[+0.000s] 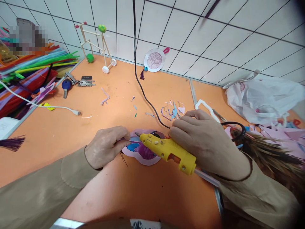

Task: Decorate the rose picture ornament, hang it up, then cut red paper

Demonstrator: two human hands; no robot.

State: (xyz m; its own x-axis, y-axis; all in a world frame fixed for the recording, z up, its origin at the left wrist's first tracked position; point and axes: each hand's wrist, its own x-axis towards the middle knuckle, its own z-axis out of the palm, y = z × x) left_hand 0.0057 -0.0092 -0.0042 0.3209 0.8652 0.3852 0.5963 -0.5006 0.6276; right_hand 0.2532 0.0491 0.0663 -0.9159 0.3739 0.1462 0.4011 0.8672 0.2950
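At the near middle of the orange table (pixel 119 197), a pink-edged craft piece (pixel 149 161) with purple and blue patches lies between the two hands. The left hand (pixel 106 147) is closed at its left side, thumb and fingers pinching a thin purple strip (pixel 133 141) that runs out over the piece. The right hand (pixel 203 141) is wrapped around a yellow glue gun (pixel 156 145) — its nozzle points left, above the far part of the piece, close to the strip. Whether the nozzle touches anything, I cannot tell. A pale glue stick (pixel 206 177) sticks out of the gun's back end, toward the near right.

Beyond the hands, small paper scraps (pixel 175 110) are scattered, and a black cord (pixel 145 97) comes down past the tiled wall (pixel 124 25) and over the table. At the far side, a round ornament (pixel 154 60) leans on the wall with a small dark tassel (pixel 142 75) beside it; a stick frame (pixel 91 32) with green balls stands to its left. Keys (pixel 66 84) lie on the left, near a white cable (pixel 57 107) and a heap of coloured fuzzy sticks (pixel 30 74). On the right are a white plastic bag (pixel 259 95) and, nearer, brown feathers (pixel 264 146).
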